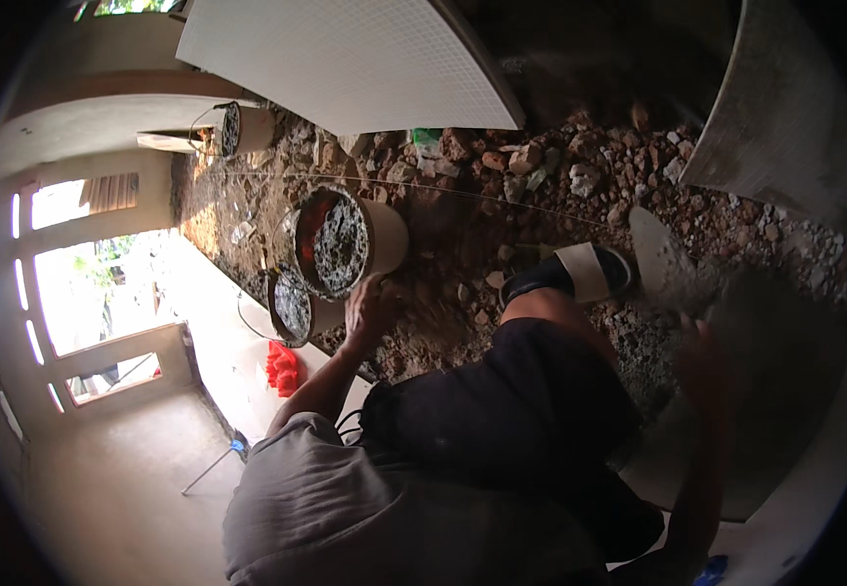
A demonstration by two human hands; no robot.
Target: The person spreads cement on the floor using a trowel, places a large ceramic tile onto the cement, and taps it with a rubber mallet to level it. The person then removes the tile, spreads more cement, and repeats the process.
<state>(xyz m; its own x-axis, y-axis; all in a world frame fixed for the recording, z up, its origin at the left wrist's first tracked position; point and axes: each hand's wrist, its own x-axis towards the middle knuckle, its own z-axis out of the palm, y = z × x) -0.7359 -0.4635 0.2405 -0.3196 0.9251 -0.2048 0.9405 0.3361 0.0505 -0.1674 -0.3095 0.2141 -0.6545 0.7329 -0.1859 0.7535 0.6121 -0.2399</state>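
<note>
My left hand [369, 314] is at the near side of a pale bucket [389, 239], its fingers bent against the edge. Dark grey wet mortar [340, 244] coats the inside of this bucket. A second bucket [324, 314] with grey mix stands just left of my left hand. On the right, my right hand [705, 366] is blurred by motion and in shadow. It appears closed on a trowel, whose pale blade [652, 246] points away over the rubble beside my sandalled foot [580, 273]. The trowel's handle is hidden in the dark.
Broken stones and rubble [629, 156] cover the ground. A string [443, 188] runs across it. Large pale tiles [345, 59] lean at the back, with another tile [785, 127] at the right. A third bucket [246, 130] stands far left. Red plastic [283, 368] lies on the pale floor.
</note>
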